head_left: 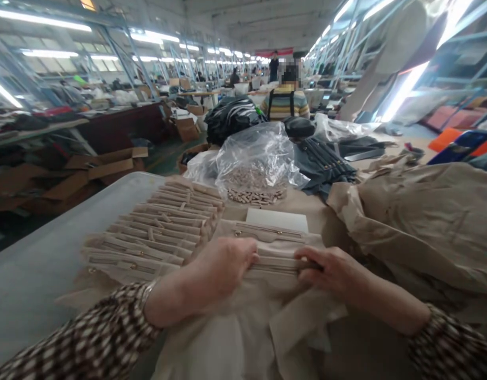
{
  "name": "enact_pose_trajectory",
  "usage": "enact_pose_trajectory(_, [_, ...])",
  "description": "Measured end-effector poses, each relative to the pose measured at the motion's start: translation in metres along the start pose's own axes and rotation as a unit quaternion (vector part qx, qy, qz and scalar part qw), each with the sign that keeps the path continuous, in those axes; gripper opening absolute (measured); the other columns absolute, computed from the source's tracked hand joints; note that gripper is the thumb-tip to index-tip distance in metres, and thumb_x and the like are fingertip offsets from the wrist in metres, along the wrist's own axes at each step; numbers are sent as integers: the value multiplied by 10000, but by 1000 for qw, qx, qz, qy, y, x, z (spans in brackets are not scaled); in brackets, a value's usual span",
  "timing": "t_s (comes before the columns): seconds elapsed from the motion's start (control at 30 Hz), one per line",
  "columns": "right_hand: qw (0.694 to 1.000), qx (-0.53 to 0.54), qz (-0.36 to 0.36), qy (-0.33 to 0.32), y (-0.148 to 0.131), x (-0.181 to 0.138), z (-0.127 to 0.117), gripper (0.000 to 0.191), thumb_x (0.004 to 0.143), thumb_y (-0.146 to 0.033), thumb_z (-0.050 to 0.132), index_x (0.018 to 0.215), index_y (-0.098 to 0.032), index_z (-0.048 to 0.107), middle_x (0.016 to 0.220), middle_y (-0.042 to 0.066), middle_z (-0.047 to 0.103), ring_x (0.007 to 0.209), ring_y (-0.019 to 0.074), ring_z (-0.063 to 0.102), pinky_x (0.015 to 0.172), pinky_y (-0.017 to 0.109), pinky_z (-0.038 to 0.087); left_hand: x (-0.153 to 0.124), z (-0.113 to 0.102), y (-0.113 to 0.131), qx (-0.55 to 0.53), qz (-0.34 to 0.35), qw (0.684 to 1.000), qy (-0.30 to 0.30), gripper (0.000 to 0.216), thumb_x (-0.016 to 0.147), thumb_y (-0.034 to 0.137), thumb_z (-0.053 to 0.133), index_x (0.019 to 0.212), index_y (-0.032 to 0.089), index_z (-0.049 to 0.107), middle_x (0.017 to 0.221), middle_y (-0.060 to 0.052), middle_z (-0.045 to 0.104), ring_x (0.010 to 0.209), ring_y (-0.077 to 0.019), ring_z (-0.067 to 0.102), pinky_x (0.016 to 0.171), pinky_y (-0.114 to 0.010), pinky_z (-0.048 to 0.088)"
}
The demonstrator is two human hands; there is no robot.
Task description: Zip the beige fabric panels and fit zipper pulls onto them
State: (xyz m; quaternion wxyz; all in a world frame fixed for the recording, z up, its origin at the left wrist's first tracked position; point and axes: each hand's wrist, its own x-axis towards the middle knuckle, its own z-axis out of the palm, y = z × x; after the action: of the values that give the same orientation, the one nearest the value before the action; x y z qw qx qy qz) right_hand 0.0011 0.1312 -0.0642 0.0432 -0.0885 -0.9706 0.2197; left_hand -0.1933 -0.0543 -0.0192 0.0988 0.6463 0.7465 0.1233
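Note:
My left hand (222,266) and my right hand (333,269) both rest on a beige fabric piece (273,248) with a stitched strip and small metal snaps, lying in front of me on the table. The fingers of each hand curl down and pinch the strip's fold between them. The cloth hangs toward me below my wrists. To the left lies a fanned row of several similar beige strips (160,227). A white card (277,219) shows just beyond the piece I hold.
A clear plastic bag of small beige toggles (255,169) stands behind the strips. A heap of beige garments (421,227) fills the right. Dark garments (326,158) lie farther back. A person in a striped top (285,103) stands beyond. Cardboard boxes (101,166) lie left.

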Motion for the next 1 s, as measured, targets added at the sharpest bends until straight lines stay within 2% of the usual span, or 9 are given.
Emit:
enact_pose_trajectory(0.1, [997, -76, 17, -14, 29, 24, 3, 198, 914, -364, 594, 972, -188, 663, 835, 54, 723, 724, 185, 668, 602, 246, 389, 36, 5, -22, 60, -25, 997, -45, 237, 991, 283, 417, 857, 173, 579, 767, -33, 658, 711, -161, 624, 630, -250, 420])
enact_pose_trajectory(0.23, [987, -136, 60, -68, 46, 48, 6, 206, 967, -351, 517, 965, -201, 659, 808, 48, 714, 728, 171, 657, 599, 241, 358, 74, 25, -44, 99, -59, 989, -90, 258, 992, 309, 423, 926, 158, 622, 803, -66, 676, 745, -177, 647, 668, -257, 460])
enact_pose_trajectory(0.4, [980, -155, 107, -69, 59, 62, 20, 244, 985, -330, 478, 908, -171, 647, 822, 87, 707, 747, 176, 654, 617, 247, 368, 93, 58, -66, 112, -70, 987, -92, 272, 991, 310, 425, 968, 143, 639, 860, -97, 694, 809, -195, 668, 714, -274, 487])
enact_pose_trajectory(0.53, [979, -151, 117, -63, 69, 67, 25, 238, 976, -359, 494, 914, -178, 636, 825, 84, 707, 762, 185, 660, 619, 252, 373, 97, 68, -77, 122, -67, 986, -89, 262, 985, 314, 445, 965, 155, 652, 875, -93, 703, 823, -192, 674, 738, -277, 493])
enact_pose_trajectory(0.63, [981, -149, 109, -61, 74, 69, 27, 195, 958, -354, 530, 926, -187, 626, 833, 67, 710, 750, 175, 661, 606, 248, 366, 93, 68, -71, 137, -68, 986, -72, 245, 975, 307, 463, 958, 151, 652, 815, -95, 690, 779, -203, 667, 726, -300, 501])
enact_pose_trajectory(0.73, [982, -152, 101, -44, 75, 69, 30, 174, 945, -343, 555, 962, -178, 610, 829, 68, 709, 742, 180, 663, 603, 253, 372, 85, 71, -50, 158, -55, 986, -26, 235, 977, 196, 406, 1020, 133, 628, 987, -146, 674, 917, -226, 648, 855, -378, 493])
enact_pose_trajectory(0.83, [983, -160, 86, -19, 66, 64, 28, 139, 935, -306, 568, 968, -174, 596, 804, 64, 696, 726, 182, 655, 610, 260, 397, 79, 80, -28, 149, 41, 988, 12, 238, 975, 142, 384, 1040, 150, 613, 1112, -120, 630, 1049, -218, 595, 968, -402, 461])
enact_pose_trajectory(0.9, [982, -173, 70, 7, 52, 56, 23, 92, 947, -237, 523, 975, -185, 593, 892, 82, 693, 813, 195, 649, 686, 280, 437, 76, 89, -20, 132, 97, 986, 26, 238, 987, 172, 388, 1039, 161, 620, 1105, -81, 619, 1078, -200, 576, 986, -363, 468])
enact_pose_trajectory(1.0, [980, -193, 2, 37, 25, 41, 19, 210, 956, -138, 430, 1027, -232, 604, 1099, 61, 665, 1062, 202, 579, 926, 339, 429, 69, 103, -24, 113, 111, 986, 55, 267, 991, 198, 389, 1132, 165, 613, 1195, -81, 596, 1169, -206, 546, 1037, -356, 462])
